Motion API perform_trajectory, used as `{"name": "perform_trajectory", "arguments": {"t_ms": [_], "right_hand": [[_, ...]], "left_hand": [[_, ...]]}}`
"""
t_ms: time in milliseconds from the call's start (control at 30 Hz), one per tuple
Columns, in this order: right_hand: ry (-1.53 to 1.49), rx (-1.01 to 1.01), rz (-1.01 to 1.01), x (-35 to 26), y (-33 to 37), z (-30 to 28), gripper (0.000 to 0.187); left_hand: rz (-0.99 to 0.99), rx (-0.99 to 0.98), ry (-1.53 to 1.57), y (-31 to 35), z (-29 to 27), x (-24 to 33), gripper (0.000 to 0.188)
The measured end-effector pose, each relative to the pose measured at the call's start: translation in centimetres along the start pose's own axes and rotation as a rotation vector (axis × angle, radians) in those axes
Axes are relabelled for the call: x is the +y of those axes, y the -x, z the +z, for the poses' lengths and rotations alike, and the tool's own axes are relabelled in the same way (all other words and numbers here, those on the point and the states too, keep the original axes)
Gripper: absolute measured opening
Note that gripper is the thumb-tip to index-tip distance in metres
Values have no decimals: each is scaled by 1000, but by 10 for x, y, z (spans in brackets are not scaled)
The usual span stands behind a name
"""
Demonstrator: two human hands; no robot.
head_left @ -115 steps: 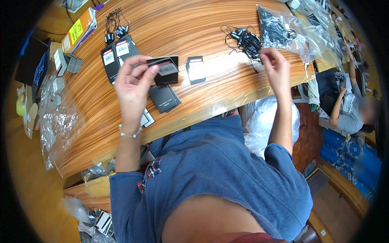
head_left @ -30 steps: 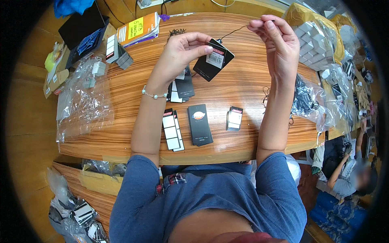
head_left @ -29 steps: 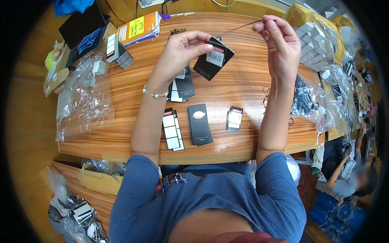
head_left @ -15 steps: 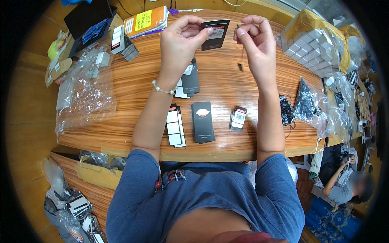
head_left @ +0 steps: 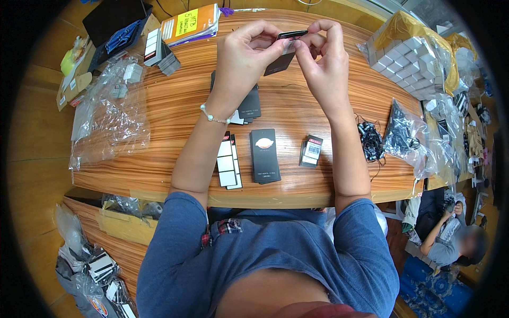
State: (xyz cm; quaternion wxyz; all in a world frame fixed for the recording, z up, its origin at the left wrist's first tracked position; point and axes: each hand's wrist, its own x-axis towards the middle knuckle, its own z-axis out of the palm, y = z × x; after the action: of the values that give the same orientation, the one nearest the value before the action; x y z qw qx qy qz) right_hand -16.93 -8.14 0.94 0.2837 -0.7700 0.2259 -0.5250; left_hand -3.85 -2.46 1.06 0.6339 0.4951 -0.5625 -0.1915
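Left grip point(head_left: 245, 53) pinches black tags point(head_left: 279, 64), right grip point(head_left: 325, 66) seemingly touching.

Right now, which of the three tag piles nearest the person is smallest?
The rightmost, the barcode pile; the dark emblem pile in the middle and the white-panelled pile on the left are both longer.

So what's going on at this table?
A person holds some black tags over the wooden table with the left hand, while the fingers of the right hand touch their upper part; whether those fingers also grip a cord is too small to tell. Nearer the body lie a stack of dark cards, white-panelled cards to its left and a small barcoded stack to its right. Farther right, a tangle of black cords lies beside a clear bag.
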Motion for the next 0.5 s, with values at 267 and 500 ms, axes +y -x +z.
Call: {"name": "perform_trajectory", "arguments": {"t_ms": [267,500], "right_hand": [[55,-6,-49,-1,1,0,22],[-657,-53,326,7,0,3,25]], "left_hand": [[44,-76,-195,2,-4,12,12],[107,-56,-237,3,-4,11,11]]}}
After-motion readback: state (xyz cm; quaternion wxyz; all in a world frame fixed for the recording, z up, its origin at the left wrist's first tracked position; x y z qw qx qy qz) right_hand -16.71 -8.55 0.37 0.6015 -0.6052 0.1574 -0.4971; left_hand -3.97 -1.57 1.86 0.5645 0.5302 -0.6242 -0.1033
